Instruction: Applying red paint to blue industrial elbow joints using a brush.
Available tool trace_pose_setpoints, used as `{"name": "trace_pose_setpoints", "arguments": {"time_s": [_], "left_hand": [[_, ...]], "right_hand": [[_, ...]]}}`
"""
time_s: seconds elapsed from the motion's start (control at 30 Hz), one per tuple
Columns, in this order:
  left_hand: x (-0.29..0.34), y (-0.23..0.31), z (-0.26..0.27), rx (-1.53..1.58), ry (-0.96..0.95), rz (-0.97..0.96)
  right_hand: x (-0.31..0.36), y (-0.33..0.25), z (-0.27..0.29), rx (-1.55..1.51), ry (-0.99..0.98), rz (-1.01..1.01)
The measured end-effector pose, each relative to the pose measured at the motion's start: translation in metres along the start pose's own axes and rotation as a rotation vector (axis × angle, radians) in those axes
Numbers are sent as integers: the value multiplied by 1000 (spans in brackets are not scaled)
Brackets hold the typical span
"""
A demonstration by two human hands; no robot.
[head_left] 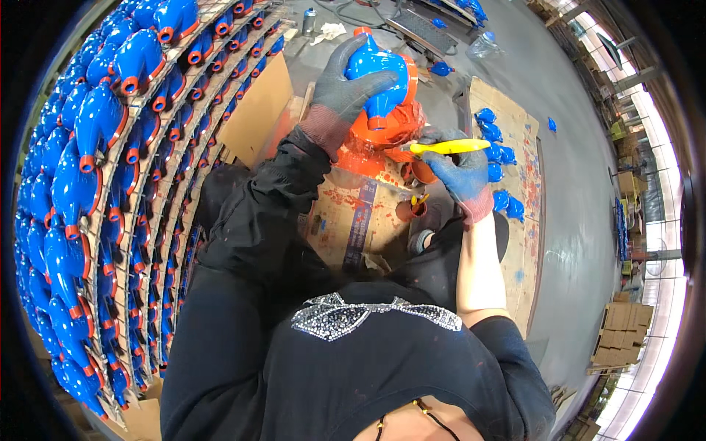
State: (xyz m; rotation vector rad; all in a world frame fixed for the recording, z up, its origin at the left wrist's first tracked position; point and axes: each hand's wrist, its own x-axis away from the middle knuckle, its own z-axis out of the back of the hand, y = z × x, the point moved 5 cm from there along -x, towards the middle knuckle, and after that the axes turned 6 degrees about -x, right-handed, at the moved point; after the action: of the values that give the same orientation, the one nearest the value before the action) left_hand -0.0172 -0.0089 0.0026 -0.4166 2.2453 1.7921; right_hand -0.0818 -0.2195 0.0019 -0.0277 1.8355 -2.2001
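Note:
In my gloved left hand (346,87) is a glossy blue casting (397,72) with orange-red rims, shaped like a pump housing. My fingers and thumb wrap round its left side. It is held over a paint-covered orange mass (386,131), and whether the two touch I cannot tell. My gloved right hand (462,173), its fingertips stained blue, grips a yellow-handled paintbrush (454,146). The brush points left, with its orange bristles near the orange mass. A small orange cup (409,211) with a yellow handle in it stands below, on paint-spattered cardboard (342,224).
Tiers of cardboard (136,272) at the left carry many blue castings (77,176) with orange-red rims. Blue castings (494,151) also lie on a cardboard sheet (526,242) at the right. Beyond are a spray can (309,22), a white rag (331,31) and stacked cartons (625,331).

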Motion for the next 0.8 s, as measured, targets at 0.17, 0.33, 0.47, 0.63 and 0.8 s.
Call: {"name": "trace_pose_setpoints", "arguments": {"time_s": [0.17, 0.33, 0.47, 0.63, 0.8], "left_hand": [[11, 14, 0, -305, -14, -127], [25, 21, 9, -552, 76, -204], [32, 22, 17, -543, 17, -179], [34, 20, 38, -245, 118, -202], [53, 9, 71, 121, 225, -36]], "right_hand": [[9, -33, -35, 29, -231, 9], [6, -42, -67, 316, -283, 98], [7, -36, -69, 397, -278, -20], [16, -24, -54, 473, -162, -27], [18, 2, -43, 376, -123, -61]]}}
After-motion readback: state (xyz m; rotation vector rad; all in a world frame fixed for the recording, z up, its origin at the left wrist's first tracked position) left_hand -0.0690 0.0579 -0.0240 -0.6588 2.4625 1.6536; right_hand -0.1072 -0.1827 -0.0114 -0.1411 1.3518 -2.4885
